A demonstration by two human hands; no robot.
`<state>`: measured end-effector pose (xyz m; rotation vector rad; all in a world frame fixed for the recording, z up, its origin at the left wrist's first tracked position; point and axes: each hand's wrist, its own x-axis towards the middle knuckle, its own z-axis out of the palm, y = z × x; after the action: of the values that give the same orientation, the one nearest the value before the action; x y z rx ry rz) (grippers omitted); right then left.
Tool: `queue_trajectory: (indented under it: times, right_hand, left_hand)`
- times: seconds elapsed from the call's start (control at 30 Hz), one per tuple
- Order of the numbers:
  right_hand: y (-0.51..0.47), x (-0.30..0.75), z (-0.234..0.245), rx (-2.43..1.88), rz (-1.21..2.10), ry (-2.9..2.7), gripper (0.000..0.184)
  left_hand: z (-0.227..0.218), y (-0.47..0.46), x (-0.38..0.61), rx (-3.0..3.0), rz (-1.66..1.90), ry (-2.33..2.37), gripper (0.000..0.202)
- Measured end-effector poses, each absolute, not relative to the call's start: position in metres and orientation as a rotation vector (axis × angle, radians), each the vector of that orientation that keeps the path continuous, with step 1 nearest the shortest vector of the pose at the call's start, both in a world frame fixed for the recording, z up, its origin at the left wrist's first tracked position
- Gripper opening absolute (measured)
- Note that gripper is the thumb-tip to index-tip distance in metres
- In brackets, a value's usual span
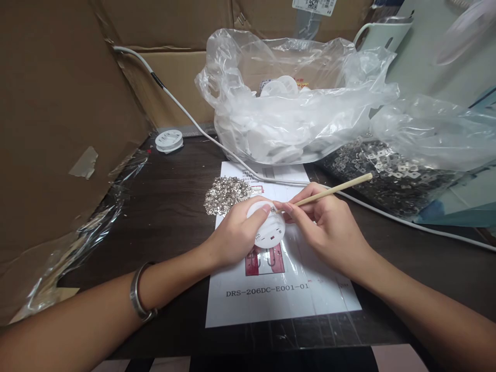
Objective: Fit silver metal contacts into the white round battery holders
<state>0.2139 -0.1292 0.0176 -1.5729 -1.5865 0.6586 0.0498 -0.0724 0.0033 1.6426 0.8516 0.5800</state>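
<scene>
Round white plastic disc (267,226): smooth, soft sheen. Pale slender wooden stick (333,190): matt. Heaped small silver metal pieces (227,196): shiny. Silver curved metal bangle (134,290): lustrous. Large clear plastic bag (306,121): thin, crinkled, glossy. White rectangular paper sheet (279,310): glossy glare streaks. Dark brown flat wood-look tabletop (174,191): low sheen. Brown upright cardboard panel (58,77): matt.

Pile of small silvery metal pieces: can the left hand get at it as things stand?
Probably not without freeing itself: the left hand grips a round white plastic disc. Otherwise the silvery pile lies just beyond its knuckles, nothing visibly between.
</scene>
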Motion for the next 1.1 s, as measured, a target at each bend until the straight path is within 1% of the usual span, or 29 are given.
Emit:
queue_trajectory:
  times: [0.1,0.27,0.4,0.77,0.97,1.1]
  right_hand:
    - [-0.1289,0.2133,0.0150,-1.564,0.679,-1.543,0.022]
    - [-0.1279,0.2133,0.0084,-1.447,0.817,-1.409,0.025]
    - [-0.1284,0.2130,0.0095,-1.481,0.677,-1.491,0.027]
    - [-0.1290,0.2116,0.0140,-1.508,0.553,-1.593,0.026]
    - [-0.1288,0.2135,0.0148,-1.530,0.582,-1.644,0.022]
    - [-0.1291,0.2133,0.0133,-1.515,0.577,-1.646,0.023]
  left_hand:
    - [0.0038,-0.0730,0.0498,1.659,0.602,0.832,0.030]
    - [0.0035,-0.0734,0.0499,1.624,0.617,0.824,0.029]
    - [0.0027,-0.0730,0.0495,1.641,0.625,0.812,0.029]
    - [0.0018,-0.0724,0.0496,1.646,0.632,0.804,0.029]
    - [0.0025,-0.0739,0.0505,1.613,0.606,0.828,0.030]
    - [0.0028,-0.0744,0.0509,1.614,0.601,0.827,0.029]
